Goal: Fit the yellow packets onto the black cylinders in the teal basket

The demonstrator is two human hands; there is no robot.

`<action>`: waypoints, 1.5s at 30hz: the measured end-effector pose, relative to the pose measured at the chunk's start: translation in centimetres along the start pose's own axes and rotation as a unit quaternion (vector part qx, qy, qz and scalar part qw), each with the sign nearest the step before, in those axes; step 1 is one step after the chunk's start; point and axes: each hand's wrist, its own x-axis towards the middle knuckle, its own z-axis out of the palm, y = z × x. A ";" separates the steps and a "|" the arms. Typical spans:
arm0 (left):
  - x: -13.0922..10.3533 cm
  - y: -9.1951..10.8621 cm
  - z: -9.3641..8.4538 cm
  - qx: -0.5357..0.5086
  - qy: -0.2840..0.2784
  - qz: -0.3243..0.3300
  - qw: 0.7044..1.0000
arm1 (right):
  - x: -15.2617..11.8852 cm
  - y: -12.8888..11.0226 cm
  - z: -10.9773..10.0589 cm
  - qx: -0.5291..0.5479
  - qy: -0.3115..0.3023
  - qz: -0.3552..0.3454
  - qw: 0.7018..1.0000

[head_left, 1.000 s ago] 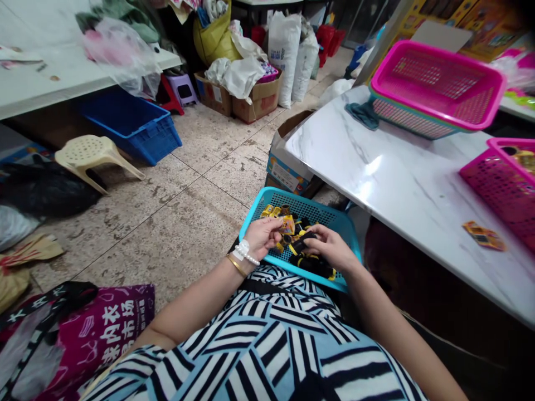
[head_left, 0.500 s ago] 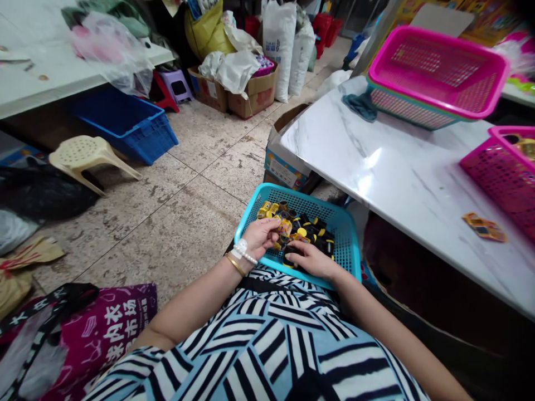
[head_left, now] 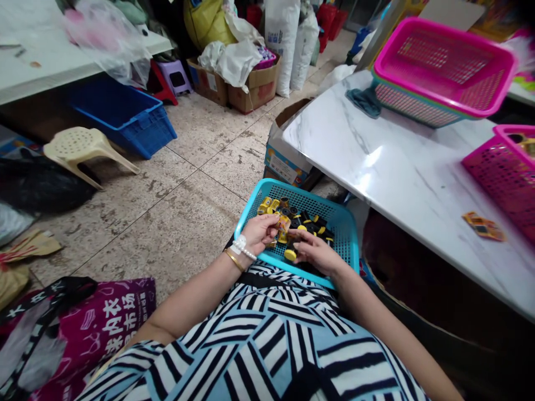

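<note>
A turquoise basket (head_left: 353, 234) rests on my lap, with several small black and yellow pieces in it. Over its left part, my left hand (head_left: 259, 229) pinches a yellow-orange printed piece (head_left: 283, 224) between thumb and fingers. My right hand (head_left: 315, 250) is over the near right side, its fingers curled around a black piece with a yellow round end (head_left: 290, 254). Its index finger reaches toward the printed piece. Other yellow printed pieces (head_left: 265, 205) lie at the basket's far left corner.
A white marble-patterned table (head_left: 334, 133) stands at the right, bearing pink baskets (head_left: 443, 61) and a flat printed piece (head_left: 484, 226). On the floor at left are a cream stool (head_left: 75, 146), a blue crate (head_left: 146, 133) and a purple bag (head_left: 121, 317).
My right hand has lifted a little and turned, and the yellow round end of the black piece now shows. My left hand still pinches the printed piece. The view has shifted slightly.
</note>
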 end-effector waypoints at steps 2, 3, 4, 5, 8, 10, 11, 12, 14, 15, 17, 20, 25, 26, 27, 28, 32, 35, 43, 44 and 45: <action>0.1 0.1 -0.1 -0.001 0.002 0.002 1.000 | 0.2 -0.5 -0.8 0.082 -0.005 0.014 0.997; 0.2 0.1 -0.1 -0.002 0.003 0.003 1.000 | 0.2 -0.8 -1.2 0.099 -0.008 0.017 0.995; 0.2 0.2 -0.1 -0.003 0.003 0.004 1.000 | 0.2 -1.0 -1.5 0.103 -0.009 0.016 0.994; 0.2 0.2 -0.1 -0.004 0.004 0.005 1.000 | 0.2 -1.3 -1.8 0.113 -0.008 0.016 0.993; 0.1 0.4 -0.1 -0.006 0.006 0.009 1.000 | 0.0 -1.8 -2.2 0.140 -0.002 0.018 0.990; 0.1 0.4 -0.1 -0.005 0.005 0.011 1.000 | -0.2 -2.0 -2.0 0.146 0.021 0.015 0.989; 0.0 0.4 -0.1 -0.003 0.004 0.012 1.000 | -0.3 -2.2 -1.9 0.149 0.041 0.009 0.988; 0.0 0.3 0.0 -0.001 0.003 0.014 1.000 | -0.3 -2.4 -1.7 0.157 0.062 0.001 0.986; 0.1 0.2 0.0 0.004 0.004 0.018 1.000 | -0.5 -2.9 -1.5 0.179 0.095 -0.016 0.979; 0.1 0.2 0.0 0.006 0.005 0.021 1.000 | -0.6 -3.2 -1.4 0.188 0.102 -0.021 0.977; 0.1 0.1 0.0 0.009 0.006 0.025 1.000 | -0.8 -3.6 -1.3 0.190 0.107 -0.020 0.976; 0.1 0.0 -0.1 0.012 0.008 0.026 1.000 | -1.0 -3.9 -1.2 0.187 0.110 -0.013 0.976; 0.2 0.0 -0.2 0.017 0.001 0.023 1.000 | -1.1 -3.6 -0.6 0.213 0.107 -0.045 0.970; 0.2 0.0 -0.2 0.018 -0.001 0.023 1.000 | -1.1 -3.7 -0.4 0.221 0.098 -0.044 0.969; 0.1 0.0 -0.2 0.019 -0.003 0.024 1.000 | -1.2 -3.8 -0.3 0.230 0.082 -0.037 0.969; 0.0 0.0 -0.1 0.019 -0.006 0.024 1.000 | -1.3 -4.0 -0.1 0.239 0.060 -0.026 0.969; -0.5 0.0 0.2 0.019 -0.014 0.023 0.999 | -2.4 -5.1 0.2 0.234 -0.003 0.000 0.972; -0.9 0.1 0.5 0.010 -0.020 0.014 1.000 | -3.6 -5.5 0.2 0.175 0.009 -0.041 0.984; -1.4 0.9 0.9 -0.066 -0.064 -0.053 0.994 | -4.1 -4.2 0.4 0.139 0.097 -0.106 0.980; -1.4 0.9 1.1 -0.070 -0.066 -0.058 0.994 | -3.9 -4.0 0.5 0.146 0.106 -0.114 0.977; -1.4 0.8 1.2 -0.072 -0.069 -0.063 0.993 | -3.7 -3.8 0.5 0.154 0.109 -0.119 0.975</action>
